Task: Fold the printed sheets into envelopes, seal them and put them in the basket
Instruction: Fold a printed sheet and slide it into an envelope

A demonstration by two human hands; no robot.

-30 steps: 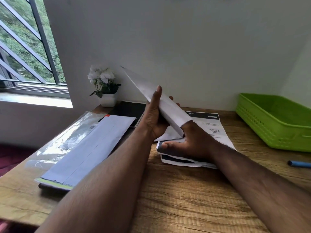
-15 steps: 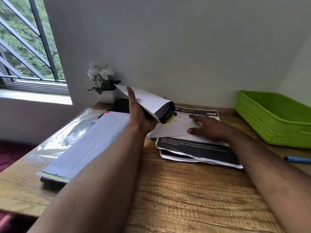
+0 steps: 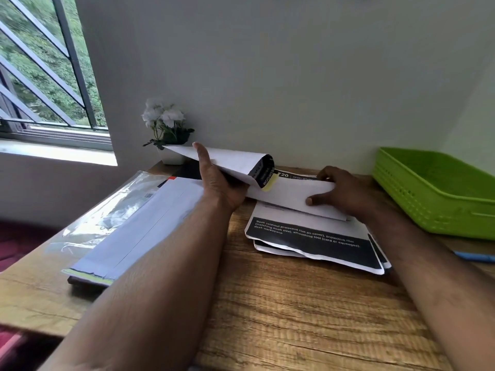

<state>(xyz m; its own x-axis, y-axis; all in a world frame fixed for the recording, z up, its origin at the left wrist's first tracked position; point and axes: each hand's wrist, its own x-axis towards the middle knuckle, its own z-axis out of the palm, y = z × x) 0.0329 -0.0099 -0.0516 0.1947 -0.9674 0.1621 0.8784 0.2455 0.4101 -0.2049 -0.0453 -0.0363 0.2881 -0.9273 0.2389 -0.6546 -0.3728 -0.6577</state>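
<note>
Envelope [image 3: 235, 163], raised above the desk [image 3: 294, 303] in the left hand's [image 3: 219, 183] clasp, lies lengthwise left to right, its stuffed open mouth facing the right hand [image 3: 340, 191]. That hand pinches a folded sheet [image 3: 292, 195] on the printed stack [image 3: 316, 236]. Tipping the mouth lower could let the tucked sheet slide out.

White envelope stack [image 3: 139, 226] lies left on wooden desk [image 3: 294, 317], over clear plastic sleeve [image 3: 107, 210]. Printed paper sheets [image 3: 321, 242] are stacked centre-right. Green plastic basket [image 3: 439, 191] is placed right; potted white flowers [image 3: 166, 129] behind, against wall.
</note>
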